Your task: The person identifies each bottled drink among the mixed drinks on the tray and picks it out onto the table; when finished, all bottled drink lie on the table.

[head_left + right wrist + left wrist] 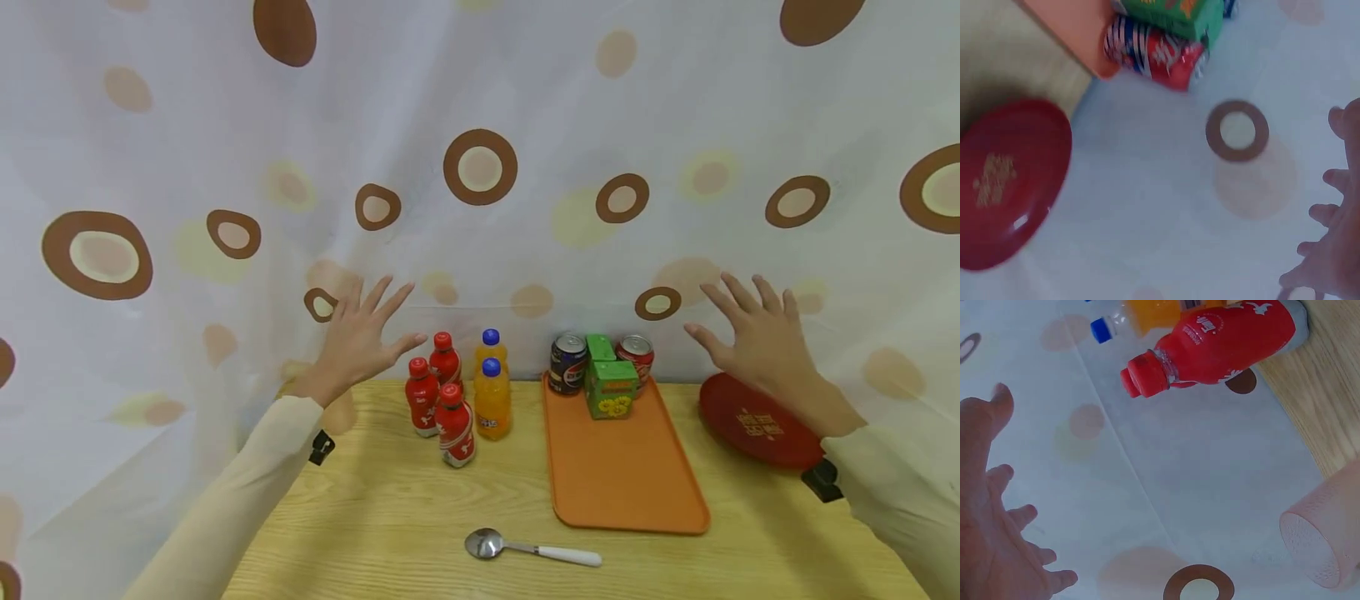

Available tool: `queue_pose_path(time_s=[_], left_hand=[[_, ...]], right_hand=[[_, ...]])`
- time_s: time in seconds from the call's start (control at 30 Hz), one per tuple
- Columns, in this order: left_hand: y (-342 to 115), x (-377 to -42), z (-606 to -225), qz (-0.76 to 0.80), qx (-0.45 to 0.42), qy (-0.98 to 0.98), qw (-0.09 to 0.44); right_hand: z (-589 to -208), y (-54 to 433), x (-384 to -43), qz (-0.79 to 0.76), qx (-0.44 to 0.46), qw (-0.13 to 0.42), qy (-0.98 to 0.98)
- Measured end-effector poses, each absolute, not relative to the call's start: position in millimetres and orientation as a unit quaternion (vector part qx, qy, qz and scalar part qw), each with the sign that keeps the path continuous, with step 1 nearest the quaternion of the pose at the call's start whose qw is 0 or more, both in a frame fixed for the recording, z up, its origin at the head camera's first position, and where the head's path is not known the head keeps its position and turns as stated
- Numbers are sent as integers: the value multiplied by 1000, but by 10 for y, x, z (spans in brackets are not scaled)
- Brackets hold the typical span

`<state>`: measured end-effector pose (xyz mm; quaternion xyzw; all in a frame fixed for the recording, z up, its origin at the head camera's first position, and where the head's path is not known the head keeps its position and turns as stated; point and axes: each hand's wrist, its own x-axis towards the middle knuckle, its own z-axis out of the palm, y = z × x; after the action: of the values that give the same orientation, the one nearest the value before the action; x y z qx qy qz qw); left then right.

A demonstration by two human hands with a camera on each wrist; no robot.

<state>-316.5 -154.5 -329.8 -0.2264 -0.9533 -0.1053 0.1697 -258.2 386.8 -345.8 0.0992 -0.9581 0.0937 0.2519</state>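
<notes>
My left hand (pixel 352 342) is raised with fingers spread, holding nothing. Just right of it on the table stand several red bottles (pixel 454 429) and two orange drink bottles with blue caps (pixel 492 404). In the left wrist view a pinkish translucent cup (pixel 1319 540) shows near that hand; my arm mostly hides it in the head view. My right hand (pixel 765 346), also raised and spread, is above a red oval plate (pixel 738 429) and touches nothing. Between the hands lies an orange tray (pixel 622 475) with green boxes (pixel 613 387), a dark blue can (pixel 567 364) and a red can (pixel 636 354).
A spoon (pixel 486 543) with a white handle lies near the front of the wooden table (pixel 390 508). Behind everything hangs a pale curtain (pixel 547 108) with brown rings and spots, close to the table's back edge.
</notes>
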Motion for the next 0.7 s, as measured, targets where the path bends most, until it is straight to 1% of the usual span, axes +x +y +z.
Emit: queue_pose_path(time_s=[0.2, 0.27, 0.33, 0.43, 0.5, 0.7], left_hand=[[-1496, -3125, -3461, -88, -251, -956, 126], [-1524, -3097, -3519, -85, -253, -957, 112], [-1548, -3075, -3564, -82, -250, -959, 106], [-1551, -3058, -3594, -78, -247, -959, 114], [-1533, -3053, -3601, -77, -246, -959, 116], [-1449, -3069, -3587, -72, -255, -959, 100]], right_hand=[[-3843, 3643, -2490, 123, 108, 176, -971], [-3935, 3606, -2455, 125, 114, 160, -973], [-3989, 3596, -2430, 118, 120, 158, -973], [-4011, 3605, -2424, 107, 125, 174, -971], [-4005, 3605, -2439, 108, 125, 173, -971], [-3946, 3555, -2533, 104, 113, 147, -977]])
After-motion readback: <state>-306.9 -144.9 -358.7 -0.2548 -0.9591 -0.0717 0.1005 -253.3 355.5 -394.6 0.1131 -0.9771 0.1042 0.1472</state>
